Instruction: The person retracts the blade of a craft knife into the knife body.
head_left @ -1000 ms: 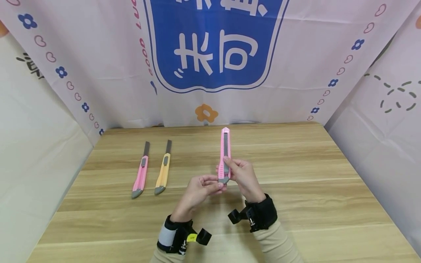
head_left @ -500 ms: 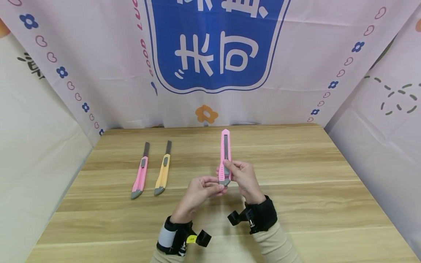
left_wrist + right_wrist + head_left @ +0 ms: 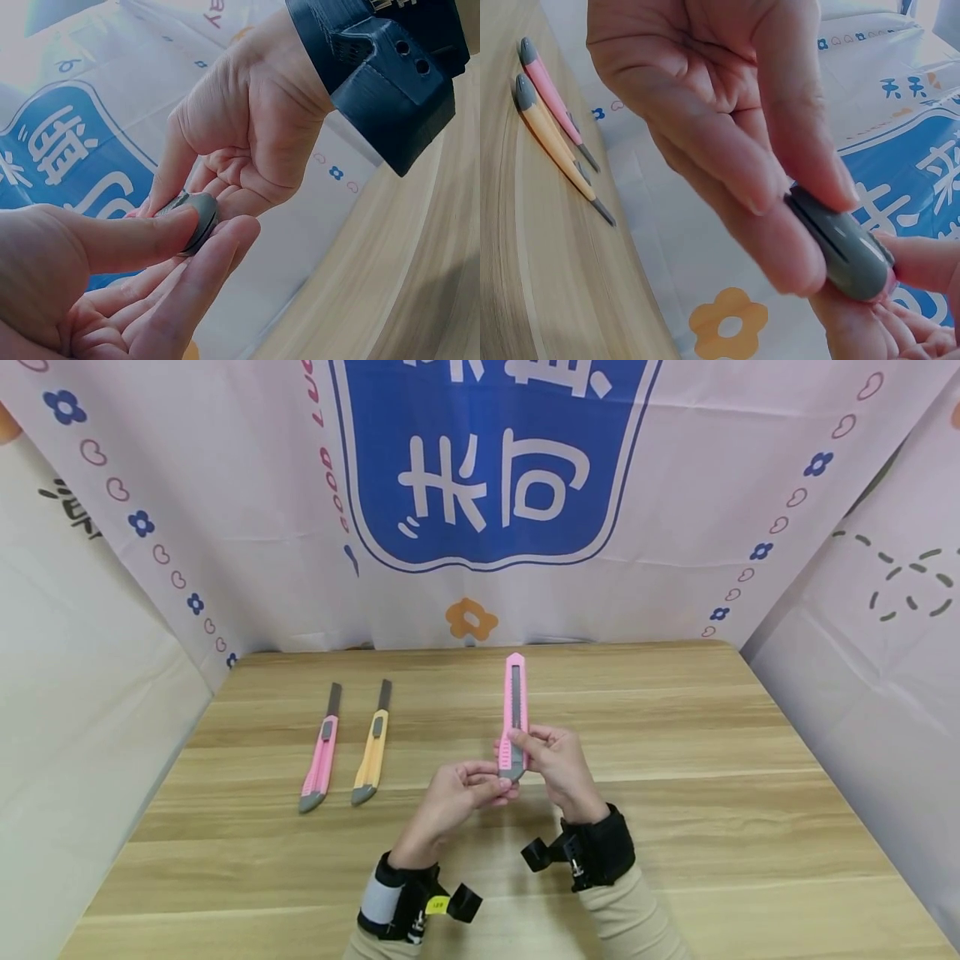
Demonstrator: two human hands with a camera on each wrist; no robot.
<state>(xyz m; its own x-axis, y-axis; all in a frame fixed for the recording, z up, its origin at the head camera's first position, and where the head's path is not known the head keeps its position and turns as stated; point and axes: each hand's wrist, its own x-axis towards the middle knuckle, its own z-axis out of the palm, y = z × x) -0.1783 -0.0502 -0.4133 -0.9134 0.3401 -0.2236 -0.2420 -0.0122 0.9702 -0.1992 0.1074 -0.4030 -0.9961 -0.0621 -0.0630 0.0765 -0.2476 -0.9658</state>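
Backdrop (image 3: 660,552): printed cloth behind the worktop (image 3: 712,827)
Right hand (image 3: 562,768): fingers grip the lower half of the held knife (image 3: 506,693), thumb on its slider (image 3: 516,752), apparently for control
Left hand (image 3: 453,793): fingers pinch its grey end (image 3: 512,772), probably to steady it
Resting pink knife (image 3: 321,760) and yellow knife (image 3: 370,760): lying side by side, blades towards the backdrop, seemingly for safety
Held knife: above the worktop, pink, long axis running away from the person, tip towards the backdrop, no blade protruding

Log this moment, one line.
left hand: pinches held cutter at grey end | right hand: grips its body | blade: retracted | table: pink cutter, yellow cutter, both extended
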